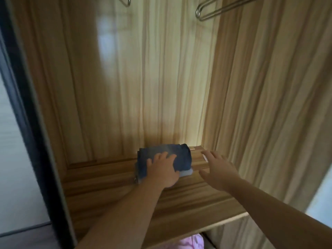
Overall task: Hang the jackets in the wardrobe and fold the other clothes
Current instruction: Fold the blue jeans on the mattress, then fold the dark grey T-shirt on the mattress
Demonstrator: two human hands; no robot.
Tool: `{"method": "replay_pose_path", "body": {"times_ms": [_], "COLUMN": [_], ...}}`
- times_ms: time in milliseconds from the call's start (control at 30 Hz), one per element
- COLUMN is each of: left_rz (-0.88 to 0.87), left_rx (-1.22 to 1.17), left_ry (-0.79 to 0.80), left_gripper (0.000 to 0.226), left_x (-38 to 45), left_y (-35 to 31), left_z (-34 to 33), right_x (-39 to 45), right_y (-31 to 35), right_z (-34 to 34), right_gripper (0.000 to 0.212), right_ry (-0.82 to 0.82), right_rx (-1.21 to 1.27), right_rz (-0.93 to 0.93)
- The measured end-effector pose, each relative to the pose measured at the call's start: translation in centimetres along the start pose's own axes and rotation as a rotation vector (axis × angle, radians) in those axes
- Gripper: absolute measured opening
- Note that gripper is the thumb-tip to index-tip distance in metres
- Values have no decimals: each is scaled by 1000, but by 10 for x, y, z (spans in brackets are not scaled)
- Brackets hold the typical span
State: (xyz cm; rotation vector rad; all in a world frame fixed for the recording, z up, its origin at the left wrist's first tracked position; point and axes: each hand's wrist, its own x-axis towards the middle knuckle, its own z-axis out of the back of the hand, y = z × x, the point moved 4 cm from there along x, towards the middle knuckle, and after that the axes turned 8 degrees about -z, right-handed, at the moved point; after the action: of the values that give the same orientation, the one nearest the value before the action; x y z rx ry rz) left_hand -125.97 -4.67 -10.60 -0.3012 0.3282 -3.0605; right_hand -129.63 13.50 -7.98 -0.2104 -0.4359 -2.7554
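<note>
Folded jeans point(163, 160) sit at the back of a wardrobe shelf point(111, 178), w/ a pale garment showing beneath. Near to far: pink cloth point(190, 241) below the shelf edge; left hand point(161, 169) resting flat on the denim, fingers spread, gripping nothing; right hand point(219, 168) open just beside the stack, holding nothing; bare metal hangers point(206, 13) above. Risk, prob.: a lopsided push could slide the top layer off and undo the fold.
</note>
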Motion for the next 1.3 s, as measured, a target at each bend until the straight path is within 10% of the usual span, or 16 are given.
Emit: {"method": "replay_pose_path", "body": {"times_ms": [633,1300], "left_rz": [-849,-1624], "left_rx": [-273,-432], "left_ry": [55,532], "left_gripper": [57,50], "left_x": [-127,-640], "left_y": [-229,-289], "left_z": [-15,5], "right_x": [-356,-908], "right_y": [-113,175], "right_z": [111,71], "right_gripper": [64,56], "right_ry": [-197,-410], "right_rx": [-226,-202], "right_rz": [-839,-1750]}}
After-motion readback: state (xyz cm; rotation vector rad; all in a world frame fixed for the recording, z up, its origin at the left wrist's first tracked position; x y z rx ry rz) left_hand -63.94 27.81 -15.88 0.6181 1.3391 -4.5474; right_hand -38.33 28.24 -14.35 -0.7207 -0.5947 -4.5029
